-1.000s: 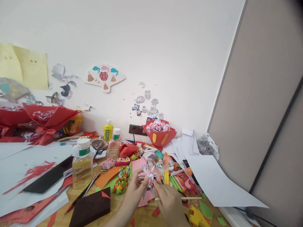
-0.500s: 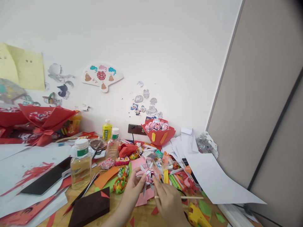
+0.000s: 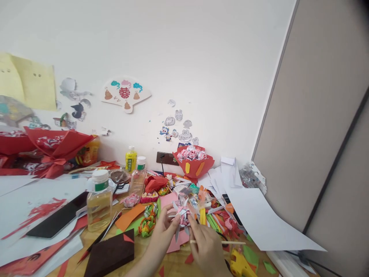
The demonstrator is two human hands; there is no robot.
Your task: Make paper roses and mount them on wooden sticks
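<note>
A pink and white folded paper flower point(image 3: 183, 215) is held between my two hands, above the cluttered wooden table. My left hand point(image 3: 165, 227) pinches its left side with thumb and fingers. On the right, my right hand point(image 3: 206, 244) grips the flower's lower right edge with its fingertips. A thin wooden stick point(image 3: 233, 242) passes under the fingers of my right hand, sticking out on both sides. Pink paper sheets point(image 3: 178, 240) lie beneath the flower.
Clear bottles point(image 3: 99, 207), a dark box point(image 3: 111, 256) and a black phone point(image 3: 59, 215) are on the left. A yellow glue gun point(image 3: 241, 263) lies at the lower right. Behind stands a red-wrapped bouquet point(image 3: 194, 165); white paper point(image 3: 268, 219) spreads to the right.
The flower has turned slightly between my fingers, and its pointed strips lie at different angles. My hands have shifted very slightly right, along with the whole view.
</note>
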